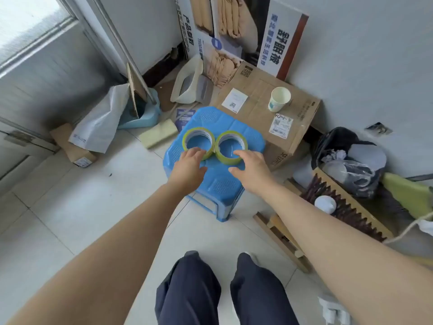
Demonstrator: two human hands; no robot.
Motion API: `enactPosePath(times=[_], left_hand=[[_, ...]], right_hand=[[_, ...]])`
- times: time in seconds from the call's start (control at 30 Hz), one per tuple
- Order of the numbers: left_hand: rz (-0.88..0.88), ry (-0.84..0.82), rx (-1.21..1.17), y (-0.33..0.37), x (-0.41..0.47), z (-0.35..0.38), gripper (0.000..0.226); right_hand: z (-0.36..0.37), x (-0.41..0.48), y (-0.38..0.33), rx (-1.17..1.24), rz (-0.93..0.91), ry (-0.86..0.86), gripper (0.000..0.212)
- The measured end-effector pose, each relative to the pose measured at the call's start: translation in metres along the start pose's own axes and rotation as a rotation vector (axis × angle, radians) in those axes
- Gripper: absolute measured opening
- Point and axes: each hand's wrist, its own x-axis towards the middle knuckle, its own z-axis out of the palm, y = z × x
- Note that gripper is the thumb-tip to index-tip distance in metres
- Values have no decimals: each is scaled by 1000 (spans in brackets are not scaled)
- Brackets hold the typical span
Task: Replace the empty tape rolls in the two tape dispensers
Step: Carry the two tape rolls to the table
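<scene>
Two yellow-green tape rolls lie flat, side by side and touching, on a blue plastic stool (219, 187). My left hand (189, 165) reaches over the near rim of the left roll (199, 130), its fingers lying on the rim and its thumb spread. Over the near rim of the right roll (226, 160) is my right hand (251, 167), fingers extended onto the rim and thumb apart. Neither hand plainly closes round a roll. No tape dispenser is in view.
A cardboard box (257, 102) with a paper cup (278, 98) stands behind the stool. A black rubbish bag (344, 146) and wooden slats (351, 207) lie to the right. Bags, a small box and a blue basin (145, 118) crowd the left. My legs stand on the white tiles below.
</scene>
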Motion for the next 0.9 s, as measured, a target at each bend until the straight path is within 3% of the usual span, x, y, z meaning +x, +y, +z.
enactPosePath(times=[0.2,0.4,0.47,0.63,0.9], left_hand=[[-62,15,89,-15,32,22,45],[-88,95,175,-11,45,23,30],[-84,92,206,-8,43,19,29],[-100,135,134,-2,20,-13,30],[-108,328,23,33,-59,-137,28]], right_hand=[[13,37,13,-195,-44,-99,51],[16,55,9,-458,-24,-104,22],[14,55,5,-495,25,-103,22],[-9,47,-17,-330,65,-76,24],[-86,-12,-128,-128,-99,72,18]])
